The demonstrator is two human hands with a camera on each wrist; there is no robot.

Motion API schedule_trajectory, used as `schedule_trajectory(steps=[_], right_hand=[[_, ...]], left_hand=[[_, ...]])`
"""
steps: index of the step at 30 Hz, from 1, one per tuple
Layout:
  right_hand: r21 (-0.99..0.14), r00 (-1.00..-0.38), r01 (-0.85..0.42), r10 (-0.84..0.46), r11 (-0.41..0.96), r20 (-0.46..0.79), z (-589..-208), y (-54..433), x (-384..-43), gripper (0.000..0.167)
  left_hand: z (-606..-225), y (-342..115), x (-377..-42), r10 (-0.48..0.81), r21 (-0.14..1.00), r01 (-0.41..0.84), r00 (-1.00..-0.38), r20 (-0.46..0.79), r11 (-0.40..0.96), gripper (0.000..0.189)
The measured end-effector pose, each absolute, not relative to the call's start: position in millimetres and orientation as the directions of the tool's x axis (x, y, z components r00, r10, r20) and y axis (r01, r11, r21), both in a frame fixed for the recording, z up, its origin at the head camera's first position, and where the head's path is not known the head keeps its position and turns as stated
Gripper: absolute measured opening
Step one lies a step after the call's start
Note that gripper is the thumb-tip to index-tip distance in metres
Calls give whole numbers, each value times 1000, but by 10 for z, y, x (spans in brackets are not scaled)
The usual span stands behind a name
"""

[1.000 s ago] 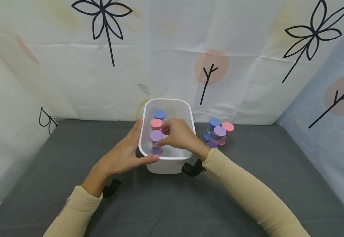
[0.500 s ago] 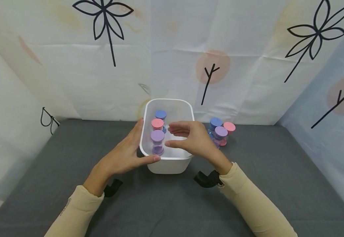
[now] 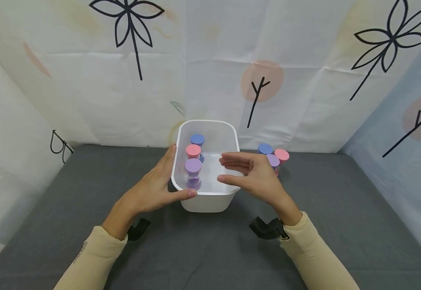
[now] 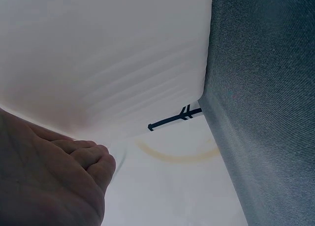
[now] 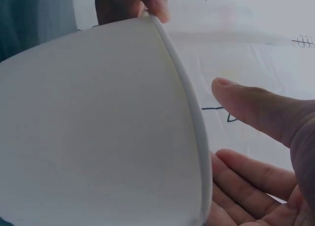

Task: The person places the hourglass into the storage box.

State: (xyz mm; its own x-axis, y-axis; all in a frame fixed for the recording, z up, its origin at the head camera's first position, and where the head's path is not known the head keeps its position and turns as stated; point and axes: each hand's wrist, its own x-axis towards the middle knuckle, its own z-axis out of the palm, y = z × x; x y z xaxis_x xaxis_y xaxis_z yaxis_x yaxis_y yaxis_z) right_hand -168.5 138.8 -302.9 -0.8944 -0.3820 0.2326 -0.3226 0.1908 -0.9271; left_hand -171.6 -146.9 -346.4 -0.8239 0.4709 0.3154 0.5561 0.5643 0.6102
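A person's right grip [image 3: 255,174] hangs open and unladen over the right side of a white bin [image 3: 207,204], while the left grip [image 3: 146,191] braces that bin, straight fingers along its outer wall and thumb on the near rim. Inside, left of the right grip, purple [image 3: 193,166], pink [image 3: 193,151] and blue [image 3: 197,139] sand timers stand upright in a close row. Three more, blue [image 3: 265,148], pink [image 3: 282,155] and purple [image 3: 274,160], cluster on the dark worktop [image 3: 203,253] just beyond the right grip.

Fingers catching the rim could jolt the bin; too much weight from the left thumb could tip it, toppling the slim timers. A careless outward sweep of the right grip could scatter the outer cluster.

The right hand hides much of that cluster's lower half, and the purple timer masks the pink one's base. Neither wrist view shows a timer; whether the right fingers touch the rim cannot be told.
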Motion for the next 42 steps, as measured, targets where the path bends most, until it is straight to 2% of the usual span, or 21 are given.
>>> schedule_trajectory(steps=[9, 14, 18, 24, 37, 42], right_hand=[[-915, -924, -321, -293, 245, 245, -2975, 1753, -1833, 56], [-919, -954, -269, -210, 288, 213, -3025, 2070, -1984, 55], [-900, -980, -192, -129, 392, 153, -3046, 2273, -2048, 57], [-803, -994, -110, -41, 586, 106, -3037, 2453, -2056, 58], [-695, -999, 5, -29, 719, -37, -3035, 2537, -2059, 58], [-633, -998, 6, -39, 774, -58, -3066, 2485, -2101, 63]], left_hand=[[-3456, -1475, -1703, 471, 595, 550, -829, 302, 587, 121], [-3461, -1474, -1701, 464, 596, 534, -839, 285, 599, 121], [-3467, -1475, -1704, 467, 595, 532, -840, 277, 602, 121], [-3464, -1468, -1703, 467, 597, 540, -835, 290, 593, 119], [-3469, -1477, -1690, 457, 601, 526, -844, 281, 602, 120], [-3472, -1474, -1686, 451, 605, 520, -848, 279, 603, 120]])
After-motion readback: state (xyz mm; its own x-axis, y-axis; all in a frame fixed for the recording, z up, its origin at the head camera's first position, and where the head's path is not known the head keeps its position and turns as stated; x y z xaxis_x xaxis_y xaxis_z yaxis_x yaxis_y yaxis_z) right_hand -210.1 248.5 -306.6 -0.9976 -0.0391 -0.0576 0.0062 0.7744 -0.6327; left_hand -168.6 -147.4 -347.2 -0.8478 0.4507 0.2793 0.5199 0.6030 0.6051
